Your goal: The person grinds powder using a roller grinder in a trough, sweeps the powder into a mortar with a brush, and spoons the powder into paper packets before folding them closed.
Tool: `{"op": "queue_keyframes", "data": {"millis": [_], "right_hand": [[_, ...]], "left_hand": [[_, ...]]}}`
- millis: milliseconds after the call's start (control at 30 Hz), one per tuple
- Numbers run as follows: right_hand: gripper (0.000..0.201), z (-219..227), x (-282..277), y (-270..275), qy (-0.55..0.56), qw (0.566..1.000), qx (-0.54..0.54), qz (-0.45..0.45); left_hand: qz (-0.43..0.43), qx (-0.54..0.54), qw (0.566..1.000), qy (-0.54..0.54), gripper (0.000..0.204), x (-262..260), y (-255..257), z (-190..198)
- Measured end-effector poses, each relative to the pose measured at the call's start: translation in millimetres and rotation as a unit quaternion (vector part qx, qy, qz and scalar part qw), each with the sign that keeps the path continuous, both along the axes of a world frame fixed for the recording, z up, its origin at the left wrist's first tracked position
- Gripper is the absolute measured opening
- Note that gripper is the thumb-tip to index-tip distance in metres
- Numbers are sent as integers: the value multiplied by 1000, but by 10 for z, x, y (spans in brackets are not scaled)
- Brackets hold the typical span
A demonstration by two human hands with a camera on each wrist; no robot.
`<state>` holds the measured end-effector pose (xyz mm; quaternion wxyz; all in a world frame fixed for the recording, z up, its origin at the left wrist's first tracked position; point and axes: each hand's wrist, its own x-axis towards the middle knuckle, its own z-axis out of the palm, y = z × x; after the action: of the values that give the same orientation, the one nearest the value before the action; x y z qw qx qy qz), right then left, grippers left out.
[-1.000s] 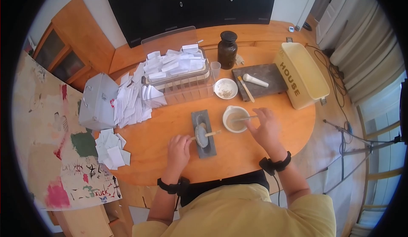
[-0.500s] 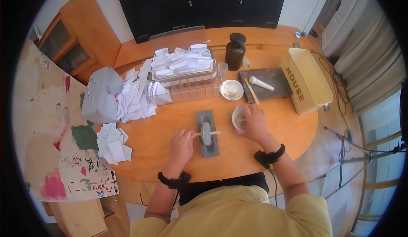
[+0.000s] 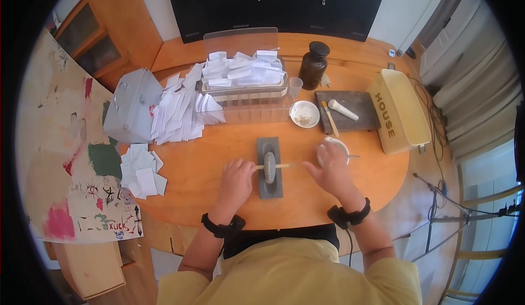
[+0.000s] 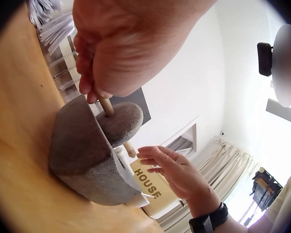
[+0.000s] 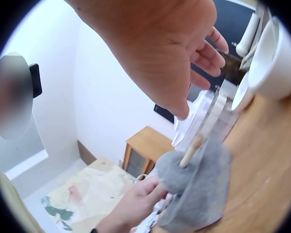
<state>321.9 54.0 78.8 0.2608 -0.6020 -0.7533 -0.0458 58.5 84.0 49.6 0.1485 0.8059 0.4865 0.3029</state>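
Note:
A grey stone trough (image 3: 268, 193) lies on the table in front of the person. Inside it a stone wheel (image 3: 269, 175) stands on edge, a wooden stick (image 3: 286, 165) passing through its middle. The left hand (image 3: 235, 183) grips the stick's left end; in the left wrist view, curled fingers of the left hand (image 4: 131, 43) wrap it beside the wheel (image 4: 123, 126). Fingers loosely spread, the right hand (image 3: 332, 175) hovers near the stick's free right end, in front of a white bowl (image 3: 343, 147). The right wrist view shows the right hand (image 5: 160, 53) holding nothing.
Behind the trough stands a clear box (image 3: 246, 111) with folded papers; more papers (image 3: 178, 113) and a grey case (image 3: 131, 105) are left. Back right are a dark jar (image 3: 313, 67), a small dish (image 3: 304, 114), a dark slab (image 3: 361, 120) and a cream bin (image 3: 402, 113).
The right hand has let go of the thin rod in the bowl and come left toward the stick. The bowl has shifted right, away from the trough. The wheel has straightened in the trough.

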Motion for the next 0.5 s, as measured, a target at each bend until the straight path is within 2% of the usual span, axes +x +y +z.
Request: {"op": "queue_keyframes", "data": {"millis": [100, 133, 233, 333, 500], "right_hand": [[26, 7, -244, 49, 104, 981, -123, 105], [20, 32, -304, 64, 87, 982, -135, 95], [20, -37, -351, 107, 98, 967, -220, 87], [18, -158, -343, 97, 109, 969, -189, 115], [16, -153, -355, 74, 88, 968, -196, 128]], "left_hand": [[-7, -1, 1000, 0, 6, 13, -2, 33], [-8, -1, 1000, 1, 6, 6, -10, 42], [4, 2, 1000, -2, 7, -17, -38, 21], [-2, -3, 1000, -5, 6, -44, -45, 23], [-18, -29, 999, 30, 5, -73, -110, 58]]}}
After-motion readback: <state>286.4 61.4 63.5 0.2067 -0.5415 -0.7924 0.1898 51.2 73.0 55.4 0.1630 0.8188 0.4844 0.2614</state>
